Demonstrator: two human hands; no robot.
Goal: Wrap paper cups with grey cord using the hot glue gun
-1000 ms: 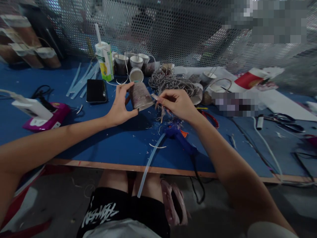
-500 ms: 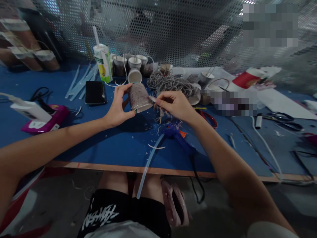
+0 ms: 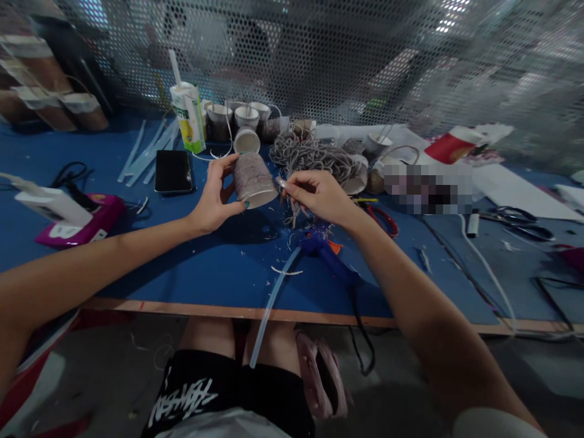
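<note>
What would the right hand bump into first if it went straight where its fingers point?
Probably the cup held in the left hand: it sits just ahead of the right hand, though this single view leaves the depth unclear.

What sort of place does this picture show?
Probably a craft workshop: a blue glue gun lies on the worktable, a heap of grey cord sits beyond it, and the left hand holds a cord-wrapped cup.
</note>
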